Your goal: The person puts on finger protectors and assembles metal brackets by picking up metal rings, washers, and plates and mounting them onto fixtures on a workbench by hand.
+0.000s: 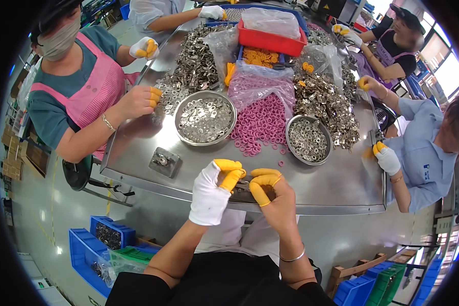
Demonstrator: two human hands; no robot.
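At the near edge of the steel table, my left hand (212, 191) wears a white glove with yellow finger cots. Its thumb and fingers are pinched together, with a tiny dark piece at their tips that is too small to name. Close beside it, my right hand (276, 199) is bare apart from yellow finger cots, its fingertips curled inward and pressed together. What they hold, if anything, is hidden. Between and below both hands shows a small metal fixture (244, 186), mostly covered by the fingers. Pink rings (260, 122) lie heaped beyond my hands.
A round steel bowl of clear washers (231, 128) stands left of the pink rings, a smaller bowl of rings (329, 153) right. A metal block fixture (164, 162) sits front left. Metal clips (324, 102) are piled behind. A red bin (270, 43) stands farther back. Co-workers line both sides.
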